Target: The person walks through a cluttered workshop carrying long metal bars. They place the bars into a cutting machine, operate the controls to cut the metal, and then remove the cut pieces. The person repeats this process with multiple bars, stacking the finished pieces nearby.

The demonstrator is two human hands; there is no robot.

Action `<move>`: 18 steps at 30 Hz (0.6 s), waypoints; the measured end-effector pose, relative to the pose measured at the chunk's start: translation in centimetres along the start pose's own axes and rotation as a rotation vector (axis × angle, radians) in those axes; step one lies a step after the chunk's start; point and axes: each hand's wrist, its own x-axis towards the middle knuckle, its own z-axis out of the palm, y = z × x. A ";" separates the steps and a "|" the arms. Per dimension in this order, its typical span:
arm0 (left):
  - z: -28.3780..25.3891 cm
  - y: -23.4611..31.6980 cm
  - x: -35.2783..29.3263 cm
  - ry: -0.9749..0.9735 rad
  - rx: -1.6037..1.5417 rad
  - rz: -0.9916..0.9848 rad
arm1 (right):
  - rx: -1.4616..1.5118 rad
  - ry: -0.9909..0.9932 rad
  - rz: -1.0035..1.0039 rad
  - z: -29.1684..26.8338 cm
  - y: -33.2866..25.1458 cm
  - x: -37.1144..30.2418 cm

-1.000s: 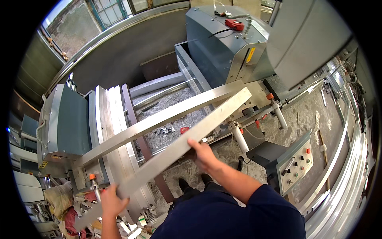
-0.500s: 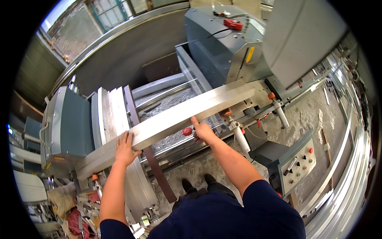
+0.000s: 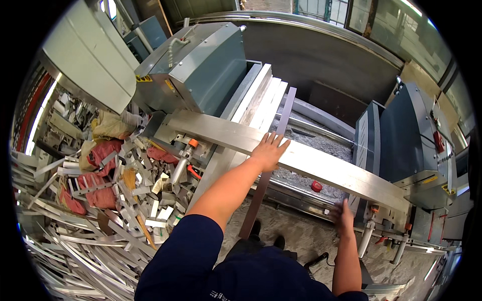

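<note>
A long, wide silver metal bar (image 3: pixel 326 169) lies across the machine in front of me, bridging its two grey-blue housings. My left hand (image 3: pixel 269 151) rests flat on top of it near the middle, fingers spread. On the near side of the bar, toward its right end, my right hand (image 3: pixel 343 216) hangs with the thumb up and apart from the fingers. Motion blurs those fingers, and I see nothing held in them. A narrow brown strip (image 3: pixel 257 205) passes beneath the bar close to my left hand. A red knob (image 3: pixel 316 186) sits left of my right hand.
Grey-blue machine housings stand at left (image 3: pixel 213 70) and right (image 3: pixel 401 135). Clamp cylinders stand below the bar at left (image 3: pixel 182 168) and right (image 3: pixel 366 238). Metal offcuts (image 3: pixel 145 195) and red sacks (image 3: pixel 103 193) heap at the left. Metal shavings (image 3: pixel 321 148) fill the machine bed.
The view has swung left, bringing the scrap heap into sight. My left hand is still on the bar, now nearer the brown strip; my right hand has come away from the bar's near edge.
</note>
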 end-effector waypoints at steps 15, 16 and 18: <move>0.6 3.8 0.8 0.172 -0.099 -0.003 | -0.452 0.525 0.832 -24.3 19.4 -39.6; 0.7 4.0 0.7 0.169 -0.096 -0.004 | -0.472 0.654 0.803 -26.0 20.9 -42.1; 0.6 4.9 0.9 0.121 -0.051 -0.025 | -0.540 0.931 0.592 -30.8 25.0 -45.7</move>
